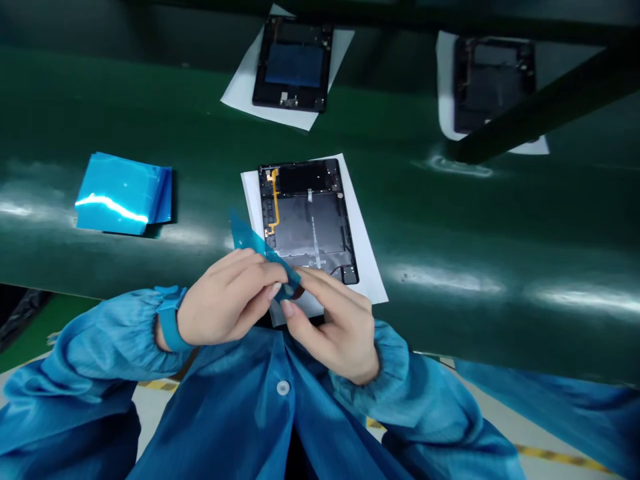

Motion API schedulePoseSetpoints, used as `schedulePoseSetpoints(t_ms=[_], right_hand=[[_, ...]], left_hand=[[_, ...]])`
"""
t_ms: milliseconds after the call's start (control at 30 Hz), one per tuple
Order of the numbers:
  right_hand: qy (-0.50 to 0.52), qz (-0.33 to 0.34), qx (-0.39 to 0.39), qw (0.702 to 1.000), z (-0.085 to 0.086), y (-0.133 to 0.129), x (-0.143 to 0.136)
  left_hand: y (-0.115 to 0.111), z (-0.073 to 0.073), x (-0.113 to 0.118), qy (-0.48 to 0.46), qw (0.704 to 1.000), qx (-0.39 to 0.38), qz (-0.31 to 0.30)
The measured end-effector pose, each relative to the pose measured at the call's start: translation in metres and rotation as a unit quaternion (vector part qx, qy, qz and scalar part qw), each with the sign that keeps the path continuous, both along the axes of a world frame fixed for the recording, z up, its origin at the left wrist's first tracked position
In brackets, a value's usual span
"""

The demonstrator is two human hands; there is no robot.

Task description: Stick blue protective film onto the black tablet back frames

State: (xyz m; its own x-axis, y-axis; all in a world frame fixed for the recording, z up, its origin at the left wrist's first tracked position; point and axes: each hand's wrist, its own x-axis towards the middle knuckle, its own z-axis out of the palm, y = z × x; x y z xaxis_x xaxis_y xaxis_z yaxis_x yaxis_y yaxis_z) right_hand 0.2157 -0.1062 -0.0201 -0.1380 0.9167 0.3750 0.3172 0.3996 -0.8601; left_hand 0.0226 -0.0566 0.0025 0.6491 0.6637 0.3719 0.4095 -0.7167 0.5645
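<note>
Between my two hands is a thin blue plastic film [249,238], held tilted over the near left corner of an opened tablet housing [295,223]. My left hand [230,293] pinches the film with thumb and forefinger. At the film's right corner, the thumb and fingers of my right hand [335,317] are closed on it. The black housing shows an orange flex cable on its left side and lies on white paper [367,267]. My fingers partly cover the housing's near edge.
A stack of blue films [120,193] lies on the green work surface [200,147] to the left. Farther back, another tablet housing [293,63] with a blue film on it rests on paper. At back right, a third housing [493,83] sits partly behind a dark bar [550,100].
</note>
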Motion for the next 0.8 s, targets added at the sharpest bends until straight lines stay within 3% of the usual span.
schedulePoseSetpoints(t_ms=[167,300,400,500,633,800], right_hand=[[-0.028,-0.015,0.012,0.999,-0.004,0.007,0.012],[-0.065,-0.044,0.014,0.997,-0.004,0.016,0.026],[-0.073,-0.053,-0.015,0.996,-0.004,0.024,0.035],[-0.092,-0.048,0.002,0.995,-0.002,0.033,0.042],[-0.118,-0.063,-0.009,0.991,-0.003,0.05,0.055],[-0.01,-0.096,-0.157,0.983,-0.027,0.093,0.085]], left_hand=[[0.01,0.004,-0.004,0.067,0.992,0.075,0.072],[0.023,0.016,-0.012,0.116,0.976,0.176,0.058],[0.03,0.024,-0.011,0.12,0.975,0.179,0.057],[0.04,0.024,-0.004,0.099,0.986,0.123,0.059],[0.067,0.008,0.004,0.079,0.994,0.045,0.06],[0.102,-0.031,-0.003,0.028,0.989,0.042,0.142]])
